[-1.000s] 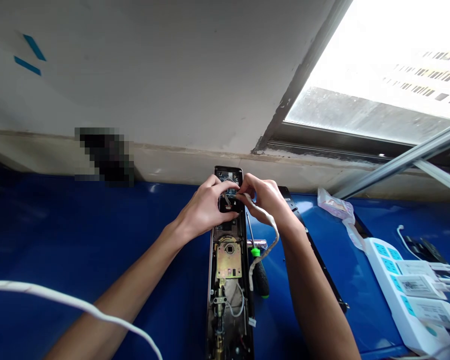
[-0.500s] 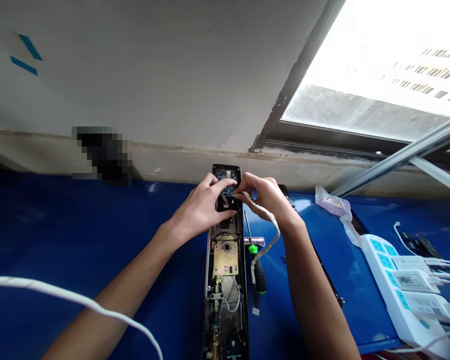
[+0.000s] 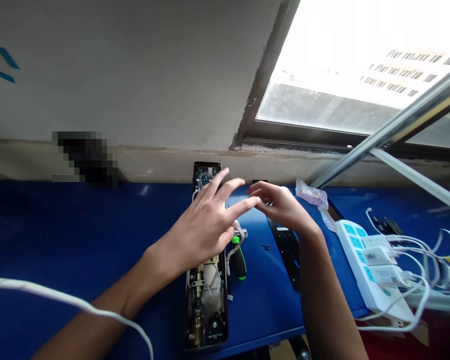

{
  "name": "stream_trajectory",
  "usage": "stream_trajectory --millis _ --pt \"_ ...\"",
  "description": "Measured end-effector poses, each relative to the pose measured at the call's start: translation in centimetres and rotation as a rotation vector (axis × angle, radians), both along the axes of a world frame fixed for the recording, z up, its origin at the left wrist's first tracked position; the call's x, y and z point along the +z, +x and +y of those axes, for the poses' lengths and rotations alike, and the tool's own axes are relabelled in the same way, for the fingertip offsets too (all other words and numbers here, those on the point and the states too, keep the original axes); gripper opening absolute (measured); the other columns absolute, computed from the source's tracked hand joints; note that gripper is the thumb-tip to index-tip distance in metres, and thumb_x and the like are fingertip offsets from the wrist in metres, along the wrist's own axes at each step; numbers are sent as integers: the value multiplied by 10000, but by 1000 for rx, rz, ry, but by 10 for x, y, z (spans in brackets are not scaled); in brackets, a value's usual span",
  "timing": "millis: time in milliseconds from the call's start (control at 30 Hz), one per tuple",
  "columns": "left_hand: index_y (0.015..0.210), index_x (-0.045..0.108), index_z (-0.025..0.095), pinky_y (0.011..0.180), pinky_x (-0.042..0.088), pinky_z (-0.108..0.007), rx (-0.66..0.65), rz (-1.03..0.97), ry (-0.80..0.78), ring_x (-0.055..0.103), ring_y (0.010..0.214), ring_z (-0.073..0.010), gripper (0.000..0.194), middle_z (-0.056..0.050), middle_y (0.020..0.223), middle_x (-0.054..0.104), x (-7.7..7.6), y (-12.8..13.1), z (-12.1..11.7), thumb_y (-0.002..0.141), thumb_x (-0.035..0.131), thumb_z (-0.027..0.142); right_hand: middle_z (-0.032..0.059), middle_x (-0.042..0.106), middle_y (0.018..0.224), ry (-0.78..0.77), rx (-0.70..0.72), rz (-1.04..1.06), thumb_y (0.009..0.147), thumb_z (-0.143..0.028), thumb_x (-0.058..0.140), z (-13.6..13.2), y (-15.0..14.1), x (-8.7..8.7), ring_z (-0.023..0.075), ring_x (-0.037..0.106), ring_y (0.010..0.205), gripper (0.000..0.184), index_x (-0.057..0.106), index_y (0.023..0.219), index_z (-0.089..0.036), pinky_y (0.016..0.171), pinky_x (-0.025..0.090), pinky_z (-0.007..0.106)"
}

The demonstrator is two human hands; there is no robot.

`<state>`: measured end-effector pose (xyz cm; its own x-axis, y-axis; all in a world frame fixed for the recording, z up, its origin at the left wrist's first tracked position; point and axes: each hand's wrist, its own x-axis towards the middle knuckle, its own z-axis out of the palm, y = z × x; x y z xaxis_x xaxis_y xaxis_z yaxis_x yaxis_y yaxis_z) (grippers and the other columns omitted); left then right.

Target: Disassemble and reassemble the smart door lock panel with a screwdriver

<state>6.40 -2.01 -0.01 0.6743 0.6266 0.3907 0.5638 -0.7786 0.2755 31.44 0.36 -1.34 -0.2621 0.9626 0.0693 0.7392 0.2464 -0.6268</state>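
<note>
A long black door lock housing (image 3: 225, 300) lies on the blue table, its inside facing up. At its far end a circuit board (image 3: 205, 176) shows, and brass parts (image 3: 197, 325) sit nearer me. My left hand (image 3: 206, 220) hovers over the housing with fingers spread, hiding its middle. Just right of it, my right hand (image 3: 279, 205) has its fingers bent and tips together, touching or almost touching the left index fingertip. Whether they pinch something small I cannot make out. A taped cable (image 3: 230, 254) hangs over the housing's right edge, beside a green and black screwdriver (image 3: 240, 264).
A black cover plate (image 3: 288, 250) lies to the right, with small screws (image 3: 266, 247) beside it. Farther right are a plastic bag (image 3: 311, 194) and a white power strip (image 3: 363, 270) full of plugs and cables. A white cable (image 3: 78, 302) crosses at lower left.
The view has shifted right. Both hands have left the circuit board; my right hand has let go of the taped cable and moved right. My left hand has spread its fingers.
</note>
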Motion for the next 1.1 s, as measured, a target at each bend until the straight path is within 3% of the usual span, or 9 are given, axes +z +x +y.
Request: stream_trajectory --millis 100,167,267,300,400,567,733,933,1100 --pt "1384 611 256 1155 477 -548 -147 69 -5 475 1443 -338 451 -105 1321 666 1 16 -5 955 578 120 82 751 1010 -89 -243 -178 887 -463 719 -17 29 -18 252 720 941 354 676 1134 -213 836 576 390" --pt "1302 659 217 1060 532 -481 -185 146 -32 648 1199 -296 378 -92 1114 733 1 28 -5 956 561 99 139 719 1129 -128 -417 -285 877 -484 742 -28 39 -31 319 682 1106 460 661 1225 -194 957 549 475" --pt "1196 705 204 819 562 -407 -171 289 -88 704 891 -260 321 -74 955 738 2 46 -4 939 549 90 158 632 1350 -199 -616 -390 939 -488 695 -42 39 -46 314 632 1226 550 580 1384 -186 1034 534 528" --pt "1162 715 202 746 545 -386 -163 318 -102 702 846 -258 301 -73 937 736 2 50 -3 941 540 99 117 615 1389 -230 -665 -414 980 -455 656 -44 37 -49 272 637 1216 477 581 1378 -203 1027 549 516" --pt "1130 727 213 653 485 -343 -156 305 -138 703 807 -242 285 -69 972 743 2 59 0 948 519 141 107 623 1382 -304 -763 -453 995 -412 650 -48 33 -52 250 655 1182 416 602 1349 -199 993 579 486" --pt "1090 735 246 591 429 -297 -164 202 -275 642 674 -163 278 -31 993 733 5 64 3 897 545 187 106 634 1359 -376 -789 -446 990 -406 660 -40 43 -54 248 665 1163 419 604 1342 -187 972 589 478" --pt "1045 740 272 562 384 -293 -155 203 -305 584 618 -149 290 -7 962 716 7 69 0 819 574 198 103 641 1345 -426 -773 -400 989 -404 662 -31 55 -61 245 669 1152 410 610 1330 -183 966 591 474" --pt "944 762 242 595 391 -302 -87 246 -334 620 681 -165 210 -21 940 701 -4 74 2 907 639 408 103 641 1348 -411 -770 -293 992 -402 658 -29 59 -69 242 669 1151 401 613 1328 -189 966 592 469" --pt "791 730 196 586 375 -300 -37 204 -353 600 688 -165 263 -36 882 678 -7 73 5 916 672 420 102 642 1344 -366 -752 -153 991 -403 660 -30 61 -72 242 670 1148 404 612 1329 -187 963 592 469"
